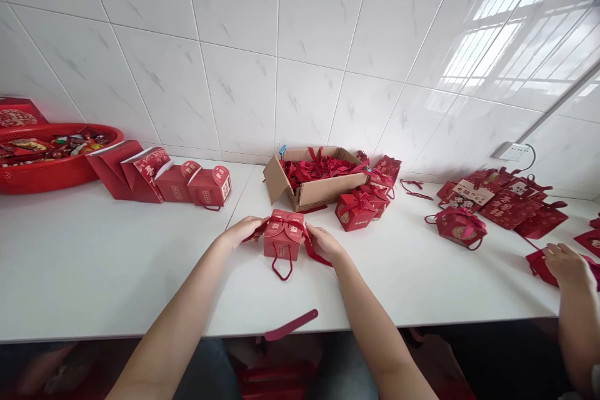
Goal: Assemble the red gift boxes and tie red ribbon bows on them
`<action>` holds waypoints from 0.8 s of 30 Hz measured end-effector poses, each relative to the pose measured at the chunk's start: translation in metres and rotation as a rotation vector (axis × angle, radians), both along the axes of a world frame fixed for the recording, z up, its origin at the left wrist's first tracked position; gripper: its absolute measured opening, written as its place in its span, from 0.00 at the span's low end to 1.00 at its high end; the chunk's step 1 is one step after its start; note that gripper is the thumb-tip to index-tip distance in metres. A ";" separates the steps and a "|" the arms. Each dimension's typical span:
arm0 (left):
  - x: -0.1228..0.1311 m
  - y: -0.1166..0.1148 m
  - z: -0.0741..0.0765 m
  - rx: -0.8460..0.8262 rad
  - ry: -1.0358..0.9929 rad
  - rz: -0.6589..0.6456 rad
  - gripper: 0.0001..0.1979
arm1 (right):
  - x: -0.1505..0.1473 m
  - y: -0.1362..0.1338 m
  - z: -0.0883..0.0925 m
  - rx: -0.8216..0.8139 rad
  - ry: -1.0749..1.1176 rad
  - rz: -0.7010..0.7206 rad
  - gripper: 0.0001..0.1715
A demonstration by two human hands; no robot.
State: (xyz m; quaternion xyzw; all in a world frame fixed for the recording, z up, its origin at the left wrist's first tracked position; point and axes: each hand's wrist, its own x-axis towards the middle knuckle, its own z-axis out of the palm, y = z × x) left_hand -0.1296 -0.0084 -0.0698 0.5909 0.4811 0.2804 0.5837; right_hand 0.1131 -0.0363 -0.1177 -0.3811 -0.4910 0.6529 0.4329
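A small red gift box (283, 245) with gold lettering stands upright on the white table before me, its twisted cord handle hanging down the near side. Across its top runs a red ribbon (287, 220). On the box's left side, my left hand (244, 231) is closed on one end of the ribbon, its fingertips partly hidden. My right hand (323, 244) pinches the other end at the right side, and a loose tail droops below it to the table. Nearer to me, a dark red strip (291, 325) lies at the table's front edge.
Behind the gift box sits a cardboard box (330, 190) of red ribbons, with finished boxes (355, 212) beside it. Several unribboned boxes (206, 187) and a red basket (56, 172) of sweets are at left. A co-worker's hand (568, 265) works at far right, near more gift boxes (462, 227).
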 end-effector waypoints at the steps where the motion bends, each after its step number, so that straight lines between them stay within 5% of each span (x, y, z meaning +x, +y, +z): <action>1: -0.001 0.001 0.005 -0.007 0.001 -0.013 0.24 | -0.001 0.000 0.000 -0.013 0.034 0.011 0.28; 7: -0.003 0.017 0.051 0.085 0.065 -0.049 0.19 | 0.008 0.001 0.007 -0.026 0.146 0.085 0.22; 12: 0.006 0.022 0.082 0.259 0.311 -0.216 0.17 | 0.017 0.001 0.010 -0.026 0.162 0.152 0.21; 15: 0.006 0.019 0.090 0.340 0.517 -0.255 0.12 | 0.019 -0.001 0.010 -0.016 0.160 0.173 0.19; 18: 0.003 0.013 0.093 0.460 0.627 -0.137 0.11 | 0.021 -0.002 0.015 0.019 0.168 0.181 0.18; 24: 0.008 0.000 0.104 0.566 0.492 -0.120 0.10 | 0.021 0.005 0.049 0.099 0.138 0.244 0.19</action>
